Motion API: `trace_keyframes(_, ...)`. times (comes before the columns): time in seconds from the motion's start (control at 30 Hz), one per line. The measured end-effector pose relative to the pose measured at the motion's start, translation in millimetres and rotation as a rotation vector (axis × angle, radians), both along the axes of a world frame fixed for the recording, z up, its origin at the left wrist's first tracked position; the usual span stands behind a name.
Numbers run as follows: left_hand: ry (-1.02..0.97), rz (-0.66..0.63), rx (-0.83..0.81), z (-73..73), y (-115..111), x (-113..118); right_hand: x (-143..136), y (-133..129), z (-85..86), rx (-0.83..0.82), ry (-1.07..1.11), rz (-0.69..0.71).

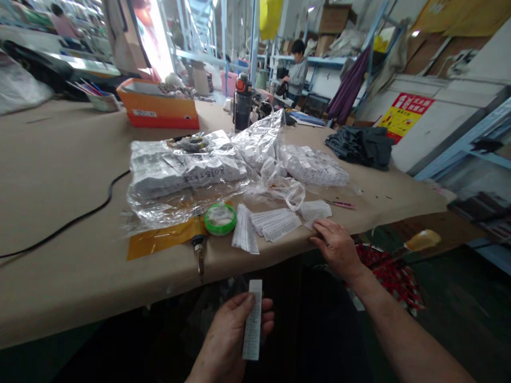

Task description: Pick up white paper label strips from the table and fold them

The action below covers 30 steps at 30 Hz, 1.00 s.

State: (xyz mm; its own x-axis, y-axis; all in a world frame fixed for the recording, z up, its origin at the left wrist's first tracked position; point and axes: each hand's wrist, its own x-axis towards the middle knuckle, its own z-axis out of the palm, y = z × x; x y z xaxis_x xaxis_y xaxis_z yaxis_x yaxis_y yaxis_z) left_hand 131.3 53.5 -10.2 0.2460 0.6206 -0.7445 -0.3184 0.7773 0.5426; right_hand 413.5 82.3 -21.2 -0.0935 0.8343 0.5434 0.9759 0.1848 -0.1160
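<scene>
My left hand [229, 330] is closed on a narrow white printed label strip [253, 324], thumb on its face, in front of the table edge. At the table's front edge, the fingertips of my right hand [337, 247] touch a small stack of white printed labels [315, 211]; whether they grip one cannot be made out. Left of that stack lies a fanned pile of labels [276, 223], and beside it another narrow pile [245, 230]. A round green-rimmed container [220, 219] with whitish contents sits next to these. A soldering-iron-like tool [198, 250] rests at the edge.
Plastic-wrapped white bundles [187, 170] lie across the table [59, 229], with a crumpled clear bag [283, 183] and pink-handled tool [340, 204] nearby. Behind stand a bottle [242, 103] and orange box [159, 109]. Dark cloth [361, 146] lies right; a basket of red pieces [393, 279] stands below.
</scene>
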Motion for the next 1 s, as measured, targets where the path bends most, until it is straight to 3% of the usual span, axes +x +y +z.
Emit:
trace_keyframes(0.17, 0.018, -0.012, 0.006, 0.7, -1.1, -3.0, -2.6, -10.0, 8.4, 0.116, 0.155, 0.054)
trace_keyframes(0.27, 0.003, -0.005, 0.012, 1.6, -4.6, -3.7, -33.1, -23.0, 16.4, 0.185, 0.298, 0.086)
trace_keyframes(0.37, -0.054, 0.006, 0.021, 3.0, -7.5, -3.4, -84.6, -42.6, 18.7, 0.142, 0.391, 0.38)
trace_keyframes(0.43, -0.115, 0.028, 0.073, 3.6, -8.4, -3.9, -117.9, -55.0, 14.8, 0.064, 0.305, 0.579)
trace_keyframes(0.5, -0.153, 0.08, 0.116, 3.5, -9.2, -5.8, -142.7, -63.5, 7.2, 0.023, 0.217, 0.679)
trace_keyframes(0.67, -0.182, 0.214, 0.114, -1.1, -13.0, -14.3, -163.5, -68.4, -9.9, 0.011, 0.124, 0.707)
trace_keyframes(1.0, -0.204, 0.269, 0.134, -9.5, -14.9, -17.7, -172.3, -69.4, -9.4, -0.065, 0.079, 0.643)
